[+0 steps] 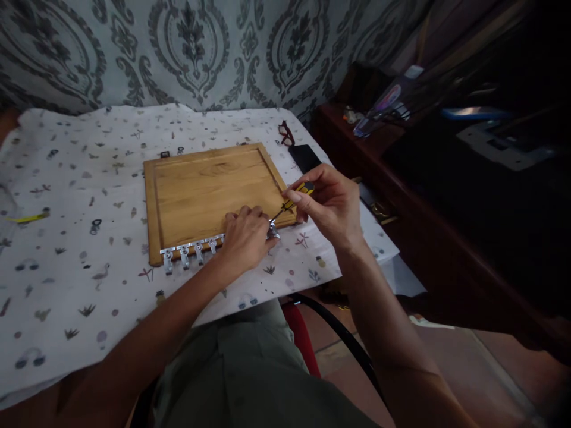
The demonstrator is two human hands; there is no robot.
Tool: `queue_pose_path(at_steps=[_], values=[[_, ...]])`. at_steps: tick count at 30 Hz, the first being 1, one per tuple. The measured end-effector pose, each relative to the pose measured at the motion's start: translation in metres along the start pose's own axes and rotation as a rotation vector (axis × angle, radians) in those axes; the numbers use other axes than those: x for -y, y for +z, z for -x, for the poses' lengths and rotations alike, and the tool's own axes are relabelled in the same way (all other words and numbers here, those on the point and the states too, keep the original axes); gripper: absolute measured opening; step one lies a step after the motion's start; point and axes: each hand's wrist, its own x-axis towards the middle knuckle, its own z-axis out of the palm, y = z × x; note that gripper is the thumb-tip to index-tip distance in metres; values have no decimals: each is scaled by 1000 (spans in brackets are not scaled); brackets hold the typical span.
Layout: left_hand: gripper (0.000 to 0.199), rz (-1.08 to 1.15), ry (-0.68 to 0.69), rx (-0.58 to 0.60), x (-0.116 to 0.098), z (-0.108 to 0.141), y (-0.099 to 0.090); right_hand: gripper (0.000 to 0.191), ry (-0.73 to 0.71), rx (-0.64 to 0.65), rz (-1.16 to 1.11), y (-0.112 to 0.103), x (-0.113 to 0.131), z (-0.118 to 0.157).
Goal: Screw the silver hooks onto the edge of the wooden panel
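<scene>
A framed wooden board [209,196] lies flat with a strip of silver metal hooks [185,252] along its near edge. My left hand [247,238] is closed over the strip near its right part, fingers curled on the wood and thumb beside the end hook; it hides several hooks. Between the thumb and fingers of my right hand [332,202] is a small yellow and black screwdriver [305,188]. Its shaft slants down to the left, and the tip reaches the metal by my left fingers. Whether the tip sits in a screw I cannot tell.
A printed white cloth covers the table [89,178]. Glasses [286,134] and a flat black object [304,157] lie behind the board. At far left is a yellow strip [27,218]. A dark red cabinet [348,142] with a bottle [383,107] stands on the right.
</scene>
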Motion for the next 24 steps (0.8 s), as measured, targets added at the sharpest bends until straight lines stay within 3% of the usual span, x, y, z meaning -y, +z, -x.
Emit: queue_pose_path(at_steps=[6, 11, 19, 24], values=[[31, -8, 0, 6, -1, 0, -1, 33, -4, 91, 13, -8, 2, 3], [32, -14, -3, 1, -1, 0, -1, 26, -16, 52, 15, -8, 0, 2], [35, -15, -1, 5, -1, 0, -1, 42, -11, -5, -49, 3, -1, -2], [34, -14, -3, 5, -1, 0, -1, 36, -40, 57, 12, -5, -1, 0]])
